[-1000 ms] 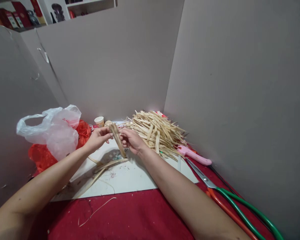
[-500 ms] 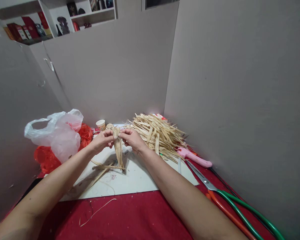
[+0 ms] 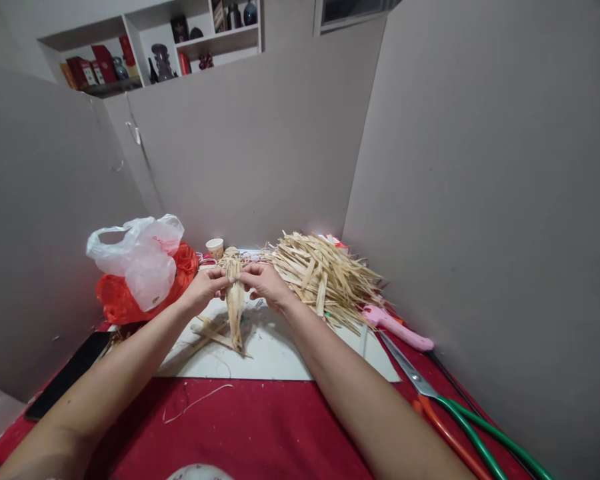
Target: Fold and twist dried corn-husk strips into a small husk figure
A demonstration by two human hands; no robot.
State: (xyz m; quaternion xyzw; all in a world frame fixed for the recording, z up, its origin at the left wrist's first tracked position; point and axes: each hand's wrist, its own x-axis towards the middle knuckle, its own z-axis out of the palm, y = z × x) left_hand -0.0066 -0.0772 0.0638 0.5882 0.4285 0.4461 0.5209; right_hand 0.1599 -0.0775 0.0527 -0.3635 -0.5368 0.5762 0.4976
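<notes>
A bundle of dried, straw-coloured leaf strips [image 3: 235, 310] hangs upright between my hands, its narrow tied-looking end low over the white board [image 3: 280, 353]. My left hand [image 3: 211, 285] pinches its upper left edge. On the upper right edge, my right hand [image 3: 264, 281] pinches it too, thumb and forefinger closed. The fingertips of both hands almost meet across the front of the bundle. Several loose strips [image 3: 213, 333] lie crossed on the board, close to the bundle's lower end.
A large pile of dried strips [image 3: 325, 277] lies behind and right of my hands. Scissors [image 3: 420, 383] and a pink-handled tool [image 3: 397, 328] rest on the right. White and red plastic bags [image 3: 147, 273], a paper cup [image 3: 215, 248] and a black flat object [image 3: 70, 377] are leftward. Grey panels [image 3: 255, 147] enclose the table.
The view has shifted, so the surroundings sit farther right in it. The bundle now shows a broader face, and its lower end has swung slightly. Both hands keep their pinch.
</notes>
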